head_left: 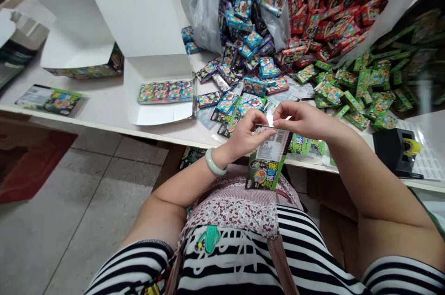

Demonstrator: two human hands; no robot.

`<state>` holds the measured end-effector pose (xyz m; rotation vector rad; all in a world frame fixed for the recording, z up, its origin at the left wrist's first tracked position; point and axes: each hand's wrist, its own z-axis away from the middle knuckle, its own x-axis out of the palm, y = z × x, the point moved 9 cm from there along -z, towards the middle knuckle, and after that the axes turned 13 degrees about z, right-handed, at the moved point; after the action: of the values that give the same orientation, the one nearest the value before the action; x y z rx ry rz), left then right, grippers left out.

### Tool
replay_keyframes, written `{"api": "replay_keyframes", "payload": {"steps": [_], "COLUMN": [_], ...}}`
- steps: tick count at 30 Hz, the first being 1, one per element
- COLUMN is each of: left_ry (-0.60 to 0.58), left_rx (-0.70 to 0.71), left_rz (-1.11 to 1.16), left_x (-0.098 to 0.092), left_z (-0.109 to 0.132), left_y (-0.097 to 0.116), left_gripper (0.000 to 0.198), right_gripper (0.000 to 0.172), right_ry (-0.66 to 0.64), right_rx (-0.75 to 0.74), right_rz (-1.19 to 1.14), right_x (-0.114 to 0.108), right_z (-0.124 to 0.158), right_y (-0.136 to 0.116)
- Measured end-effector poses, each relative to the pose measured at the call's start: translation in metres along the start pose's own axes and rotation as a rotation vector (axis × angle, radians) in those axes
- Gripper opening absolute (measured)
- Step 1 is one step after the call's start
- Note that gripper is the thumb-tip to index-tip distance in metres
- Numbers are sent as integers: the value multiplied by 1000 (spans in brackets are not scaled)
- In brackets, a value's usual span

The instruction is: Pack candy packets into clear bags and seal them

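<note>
Head view: both hands of the person worked over the front edge of the bench [104, 96]. A printed packet [266, 172], black and green with a white label panel, was positioned between the hands, its upper edge raised and its lower portion hanging in front of the apron [225, 214]. Left hand [245, 135]: thumb and fingers pinched the packet near its upper edge; a pale green bangle [215, 163] encircled the wrist. Right hand [306, 120]: thumb and forefinger pinched the same edge at its opposite end, close to the left fingertips.

Left of the hands, an open carton [149, 113] held a row of small multicoloured boxes [166, 91]. Farther left stood a second open carton [86, 61], with a flat packet [50, 99] lying in front of it. Beyond the hands, blue and purple boxes [245, 45] spilled from a clear bag [201, 5]. Red boxes [333, 17] were heaped behind them to the right; green boxes [366, 84] lay loose nearer the right forearm. A black tape dispenser [391, 151] occupied the bench's right end, beside a sheet of white labels [431, 151].
</note>
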<state>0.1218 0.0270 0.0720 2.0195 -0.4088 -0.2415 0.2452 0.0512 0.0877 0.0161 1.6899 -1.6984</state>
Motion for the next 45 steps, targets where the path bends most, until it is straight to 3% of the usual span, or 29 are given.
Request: {"api": "replay_keyframes", "payload": {"steps": [3, 7, 10, 12, 13, 15, 17, 19, 22, 26, 30, 32, 35, 38, 40, 42, 45], "left_ry": [-59, -210, -220, -116, -12, 254, 490, 620, 649, 562, 453, 369, 232, 68, -155, -379, -535], "left_rx": [59, -24, -147, -208, -224, -231, -230, -270, -376, -429, -448, -480, -424, -227, -174, -230, -345], "left_rz": [-14, -47, -53, -60, -56, -9, 83, 165, 222, 196, 16, -157, -505, -701, -716, -739, -830], "left_x": [1, 10, 4, -17, -34, -75, -109, -127, -128, -122, -134, -141, -142, -116, -80, -48, -28], "left_z": [1, -2, -3, -4, -5, -5, 1, 7, 15, 26, 42, 49, 48, 32, 20, 15, 13], "left_y": [8, 7, 0, -6, -10, -17, -30, -48, -76, -90, -90, -90, -76, -51, -48, -57, -75], "left_gripper": [24, 28, 24, 20, 19, 18, 21, 27, 38, 48, 62, 68, 72, 75, 83, 95, 101], "right_gripper": [21, 18, 13, 9, 8, 8, 20, 36, 41, 31, 18, 12, 12, 19, 21, 24, 42], "right_ry": [-130, -313, -353, -284, -166, 240, 621, 735, 701, 763, 862, 846, 707, 493, 365, 315, 352], "right_rx": [121, 269, 247, 203, 195, 242, 393, 525, 624, 612, 544, 497, 446, 351, 283, 261, 258], "right_rz": [-205, -483, -477, -242, -62, 334, 641, 829, 908, 786, 437, 238, 51, 113, 242, 360, 572], "right_x": [23, 63, 62, 33, 5, -71, -139, -173, -186, -187, -189, -182, -161, -134, -115, -100, -86], "right_z": [-3, -4, -4, -2, -1, 10, 37, 53, 58, 60, 72, 77, 75, 57, 39, 25, 20], "right_y": [23, 45, 51, 62, 71, 92, 113, 137, 169, 184, 187, 185, 178, 161, 149, 141, 127]}}
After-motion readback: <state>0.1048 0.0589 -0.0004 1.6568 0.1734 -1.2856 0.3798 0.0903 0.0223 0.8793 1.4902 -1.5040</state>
